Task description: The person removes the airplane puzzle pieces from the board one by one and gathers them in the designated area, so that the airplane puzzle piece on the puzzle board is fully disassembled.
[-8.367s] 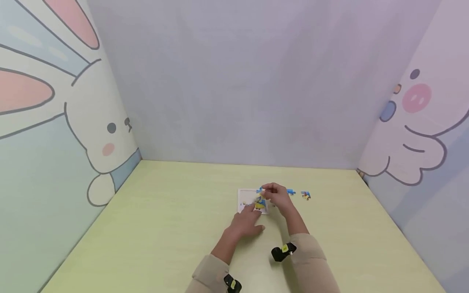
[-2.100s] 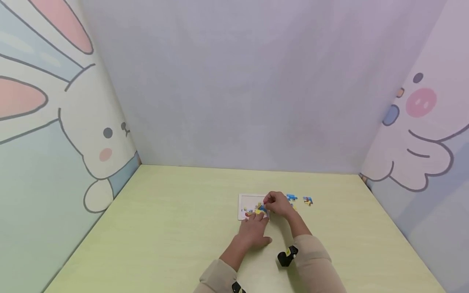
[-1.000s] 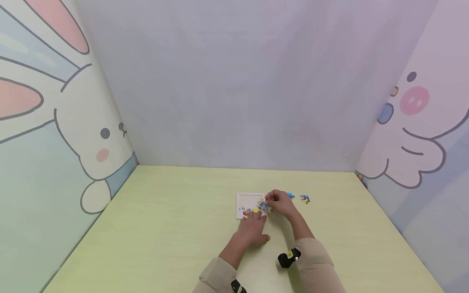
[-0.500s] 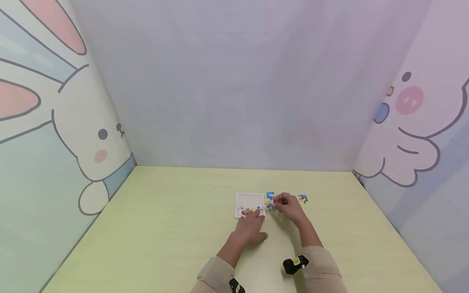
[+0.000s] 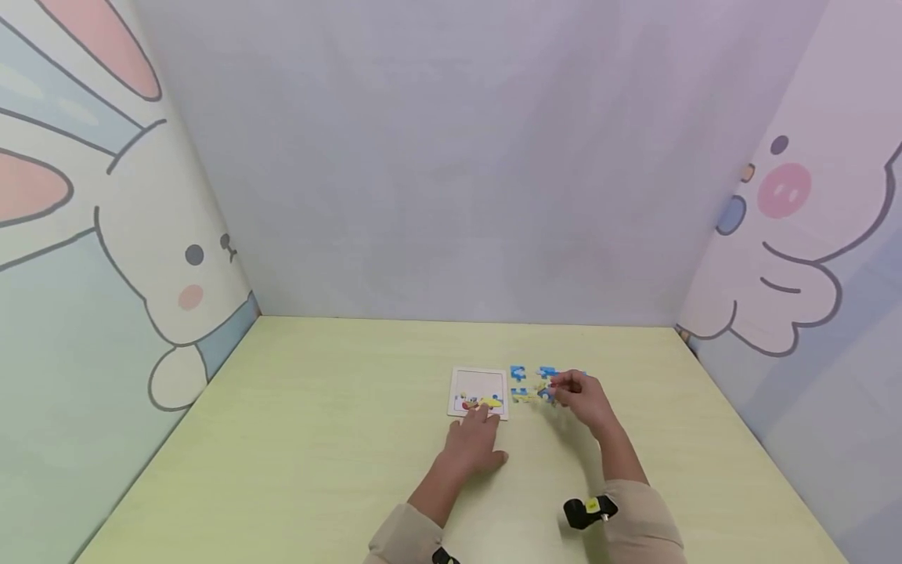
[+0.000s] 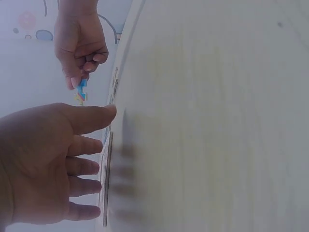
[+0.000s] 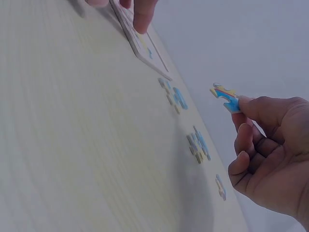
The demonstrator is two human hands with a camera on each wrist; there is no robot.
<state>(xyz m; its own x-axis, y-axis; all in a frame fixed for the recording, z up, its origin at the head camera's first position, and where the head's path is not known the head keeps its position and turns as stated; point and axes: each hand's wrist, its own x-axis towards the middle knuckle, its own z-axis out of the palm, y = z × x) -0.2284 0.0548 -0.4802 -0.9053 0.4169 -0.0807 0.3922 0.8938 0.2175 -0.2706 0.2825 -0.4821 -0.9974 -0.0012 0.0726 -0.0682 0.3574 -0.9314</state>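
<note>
My right hand (image 5: 581, 395) pinches a blue, yellow and red jigsaw piece (image 7: 225, 97) between thumb and forefinger. It is held up above the table, right of the white puzzle tray (image 5: 482, 382). My left hand (image 5: 470, 442) lies with fingers spread and straight, fingertips on the tray's near edge. Colourful pieces (image 5: 489, 402) fill a strip along the near side of the tray, partly covered by the left fingers; the rest of its bed is bare. In the left wrist view the held piece (image 6: 82, 90) hangs beyond the left thumb.
Loose jigsaw pieces lie right of the tray: a blue one (image 5: 517, 373), a blue and yellow one (image 5: 520, 395) and another blue one (image 5: 546, 371). A further piece (image 7: 220, 187) shows in the right wrist view, mostly behind the right hand in the head view. Walls stand around the pale table (image 5: 338, 423).
The right hand has carried its jigsaw piece from over the tray's right side out to the right, above the loose pieces. Two loose pieces beside the tray are now uncovered. The left hand stays on the tray.
</note>
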